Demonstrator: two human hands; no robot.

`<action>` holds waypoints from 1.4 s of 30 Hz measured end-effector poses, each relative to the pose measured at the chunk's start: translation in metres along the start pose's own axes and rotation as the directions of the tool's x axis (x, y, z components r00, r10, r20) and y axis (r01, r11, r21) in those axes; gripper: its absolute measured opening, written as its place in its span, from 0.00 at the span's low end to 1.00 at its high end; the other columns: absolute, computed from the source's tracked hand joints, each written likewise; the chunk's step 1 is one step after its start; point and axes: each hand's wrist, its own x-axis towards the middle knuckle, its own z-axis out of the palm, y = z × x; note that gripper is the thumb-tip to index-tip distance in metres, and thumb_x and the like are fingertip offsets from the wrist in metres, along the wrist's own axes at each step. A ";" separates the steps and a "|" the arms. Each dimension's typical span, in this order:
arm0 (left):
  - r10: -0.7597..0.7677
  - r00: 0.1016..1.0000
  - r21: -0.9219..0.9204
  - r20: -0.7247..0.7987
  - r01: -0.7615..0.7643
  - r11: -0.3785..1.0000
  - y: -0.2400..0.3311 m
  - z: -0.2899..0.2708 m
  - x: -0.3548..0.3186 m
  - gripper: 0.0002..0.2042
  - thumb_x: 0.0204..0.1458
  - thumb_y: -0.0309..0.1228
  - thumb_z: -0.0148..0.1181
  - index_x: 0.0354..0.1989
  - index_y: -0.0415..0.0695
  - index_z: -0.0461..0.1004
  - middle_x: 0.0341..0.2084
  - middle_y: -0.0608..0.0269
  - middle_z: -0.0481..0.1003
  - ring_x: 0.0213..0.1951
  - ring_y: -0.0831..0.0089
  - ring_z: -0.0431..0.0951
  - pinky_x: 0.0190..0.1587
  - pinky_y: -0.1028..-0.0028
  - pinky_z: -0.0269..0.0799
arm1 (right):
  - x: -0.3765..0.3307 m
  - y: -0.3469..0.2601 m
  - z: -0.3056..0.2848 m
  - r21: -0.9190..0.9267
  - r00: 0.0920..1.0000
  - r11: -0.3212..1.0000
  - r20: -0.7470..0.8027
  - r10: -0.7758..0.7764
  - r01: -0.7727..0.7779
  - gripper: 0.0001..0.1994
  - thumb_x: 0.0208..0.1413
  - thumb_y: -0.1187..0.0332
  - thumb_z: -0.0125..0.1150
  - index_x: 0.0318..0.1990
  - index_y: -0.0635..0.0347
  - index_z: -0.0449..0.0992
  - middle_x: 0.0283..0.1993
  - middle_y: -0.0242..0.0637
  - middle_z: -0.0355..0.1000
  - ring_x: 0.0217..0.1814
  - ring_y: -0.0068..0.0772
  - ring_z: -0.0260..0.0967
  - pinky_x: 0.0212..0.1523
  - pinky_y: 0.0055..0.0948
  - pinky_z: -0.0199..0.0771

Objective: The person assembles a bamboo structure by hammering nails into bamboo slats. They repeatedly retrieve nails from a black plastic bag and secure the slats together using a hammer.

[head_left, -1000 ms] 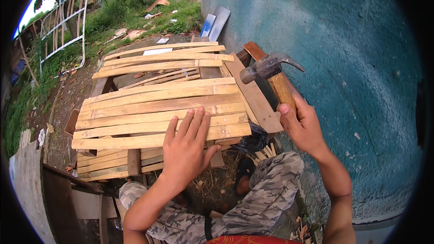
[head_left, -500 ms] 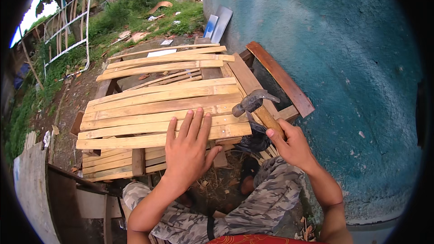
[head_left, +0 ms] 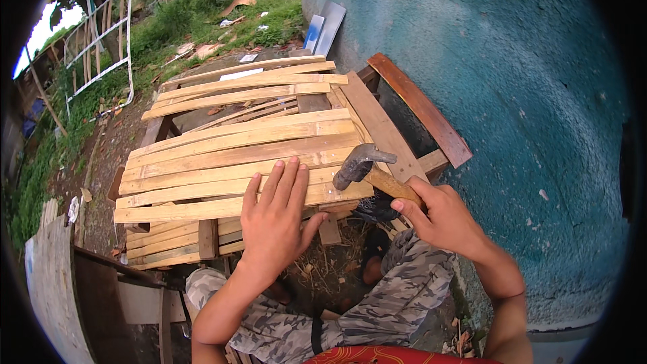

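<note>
My left hand (head_left: 275, 222) lies flat with fingers outstretched on the nearest bamboo slats (head_left: 178, 211), its thumb spread toward their right end. In my right hand (head_left: 446, 221) is a claw hammer (head_left: 389, 185), gripped by its wooden handle. The dark metal head is over the right ends of the near slats, claw pointing right; whether it touches the wood I cannot tell. Small nail heads show along those ends. The slats lie side by side across a wooden frame (head_left: 385, 118). Beneath the hammer handle, a black plastic bag (head_left: 377, 209) is partly hidden.
A rough blue-green wall (head_left: 526, 128) rises on the right, with a reddish-brown board (head_left: 421, 111) beside it. More slats (head_left: 165, 246) sit lower, under the near edge. A weathered panel (head_left: 57, 283) stands at left. White metal framing (head_left: 101, 47) and grass lie beyond.
The hammer head has swung down and slightly left onto or just over the near slat ends. My right hand has shifted a little rightward and nearer; my left hand has slid slightly left.
</note>
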 end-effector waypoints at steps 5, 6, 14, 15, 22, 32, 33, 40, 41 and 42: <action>0.052 0.999 0.068 0.013 -0.053 0.996 0.007 -0.001 -0.001 0.35 0.50 0.45 0.69 0.69 0.56 0.66 0.66 0.52 0.66 0.66 0.53 0.67 0.68 0.47 0.56 | -0.004 0.031 0.034 0.214 0.973 0.976 -0.212 0.088 -0.041 0.18 0.68 0.55 0.58 0.37 0.63 0.70 0.19 0.37 0.67 0.18 0.32 0.66 0.22 0.34 0.64; 0.070 0.997 0.068 0.025 -0.071 0.995 0.008 -0.002 -0.001 0.35 0.51 0.45 0.69 0.69 0.58 0.66 0.67 0.52 0.66 0.66 0.53 0.66 0.68 0.47 0.55 | -0.003 0.038 0.046 0.390 0.968 0.920 -0.212 0.130 -0.038 0.18 0.68 0.54 0.58 0.37 0.63 0.70 0.20 0.33 0.66 0.18 0.27 0.64 0.21 0.31 0.63; 0.122 0.986 -0.052 0.117 -0.117 0.992 0.012 -0.013 0.001 0.32 0.53 0.45 0.67 0.68 0.54 0.68 0.66 0.55 0.67 0.68 0.53 0.64 0.70 0.50 0.55 | 0.018 0.098 0.134 0.896 0.904 0.429 -0.084 0.418 -0.115 0.16 0.71 0.53 0.53 0.39 0.58 0.68 0.22 0.24 0.59 0.16 0.14 0.55 0.14 0.19 0.58; 0.129 0.984 -0.058 0.124 -0.123 0.991 0.011 -0.014 0.003 0.32 0.53 0.45 0.67 0.67 0.53 0.68 0.66 0.55 0.67 0.68 0.53 0.65 0.70 0.50 0.55 | 0.020 0.105 0.145 0.909 0.905 0.402 -0.080 0.418 -0.106 0.17 0.71 0.53 0.54 0.39 0.58 0.68 0.22 0.25 0.59 0.16 0.14 0.54 0.14 0.19 0.58; 0.168 0.955 -0.173 0.244 -0.127 0.977 0.010 -0.026 0.027 0.36 0.53 0.49 0.67 0.67 0.42 0.67 0.68 0.47 0.64 0.70 0.49 0.62 0.71 0.51 0.53 | 0.019 0.137 0.196 0.885 0.839 0.356 0.067 0.540 -0.300 0.18 0.68 0.51 0.58 0.38 0.57 0.68 0.21 0.26 0.62 0.13 0.17 0.58 0.13 0.23 0.59; 0.135 0.880 -0.188 0.455 -0.053 0.981 -0.008 0.015 0.108 0.48 0.61 0.65 0.46 0.74 0.33 0.49 0.75 0.42 0.48 0.77 0.51 0.44 0.76 0.53 0.36 | 0.030 0.128 0.195 0.900 0.854 0.282 0.160 0.495 -0.332 0.16 0.67 0.54 0.60 0.36 0.57 0.67 0.20 0.24 0.61 0.14 0.16 0.57 0.14 0.23 0.59; 0.125 0.879 -0.190 0.461 -0.039 0.981 -0.010 0.020 0.115 0.48 0.61 0.65 0.45 0.74 0.33 0.49 0.75 0.42 0.48 0.77 0.52 0.44 0.77 0.53 0.35 | 0.029 0.129 0.196 0.910 0.866 0.280 0.142 0.480 -0.305 0.16 0.67 0.54 0.60 0.37 0.57 0.67 0.20 0.24 0.61 0.14 0.16 0.57 0.14 0.23 0.59; 0.089 0.891 -0.123 0.444 -0.038 0.992 -0.008 0.029 0.128 0.45 0.59 0.65 0.48 0.75 0.42 0.52 0.75 0.49 0.50 0.77 0.54 0.45 0.77 0.54 0.36 | 0.025 0.136 0.197 0.917 0.858 0.250 0.158 0.489 -0.312 0.17 0.66 0.54 0.60 0.38 0.57 0.67 0.20 0.24 0.60 0.14 0.17 0.58 0.14 0.24 0.60; 0.080 0.891 -0.125 0.448 -0.026 0.992 -0.008 0.028 0.128 0.45 0.58 0.65 0.49 0.75 0.42 0.53 0.75 0.49 0.51 0.77 0.54 0.46 0.77 0.53 0.36 | 0.025 0.136 0.194 0.912 0.843 0.240 0.175 0.509 -0.334 0.17 0.66 0.54 0.60 0.38 0.58 0.67 0.20 0.24 0.60 0.14 0.17 0.57 0.14 0.24 0.60; 0.077 0.892 -0.127 0.446 -0.022 0.992 -0.007 0.027 0.127 0.45 0.58 0.65 0.50 0.75 0.42 0.54 0.75 0.49 0.51 0.76 0.53 0.47 0.77 0.53 0.37 | 0.025 0.136 0.191 0.909 0.857 0.270 0.152 0.492 -0.316 0.16 0.67 0.54 0.60 0.39 0.58 0.67 0.21 0.24 0.60 0.15 0.16 0.58 0.14 0.23 0.60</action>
